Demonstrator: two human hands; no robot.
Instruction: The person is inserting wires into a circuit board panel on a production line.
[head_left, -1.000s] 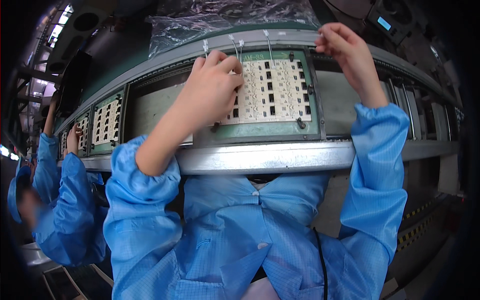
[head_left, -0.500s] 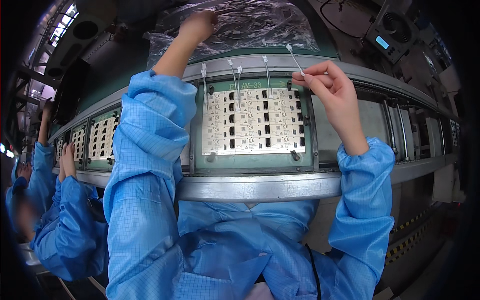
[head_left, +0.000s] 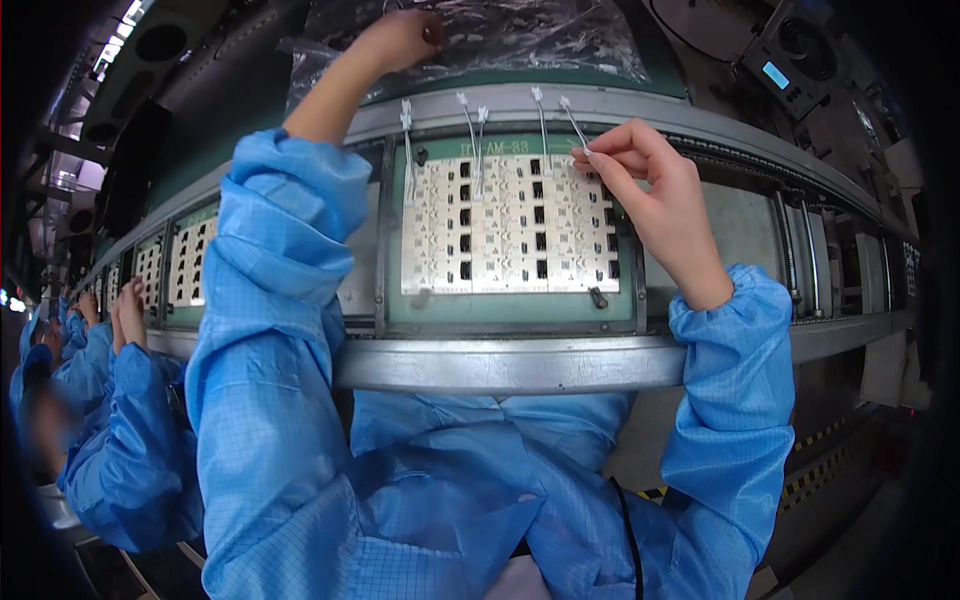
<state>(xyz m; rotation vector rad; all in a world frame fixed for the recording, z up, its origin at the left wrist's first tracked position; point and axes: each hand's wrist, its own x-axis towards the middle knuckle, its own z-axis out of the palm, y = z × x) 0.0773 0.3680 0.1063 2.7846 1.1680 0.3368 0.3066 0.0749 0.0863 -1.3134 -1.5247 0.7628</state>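
My right hand (head_left: pixel 650 190) pinches the lower end of a short white connector cable (head_left: pixel 574 122) between thumb and fingertips, at the upper right corner of a white circuit board panel (head_left: pixel 508 240). The cable's white plug end points up and away over the frame's far rail. Several similar cables (head_left: pixel 545 130) stick up from the panel's far edge. The panel lies in a green tray (head_left: pixel 460 312). My left hand (head_left: pixel 400 42) is at the clear plastic bag (head_left: pixel 540 45) of white cables beyond the rail, fingers curled; what they hold, if anything, is hidden.
A metal rail (head_left: pixel 520 366) runs along the near side, between me and the tray. More panels (head_left: pixel 192 260) sit along the line at left, where co-workers in blue sleeves (head_left: pixel 135 450) have their hands. A device with a lit display (head_left: pixel 776 75) stands far right.
My right hand has brought its cable slightly left and down to the panel's corner. My left hand stays over the bag, its forearm shifted a little left.
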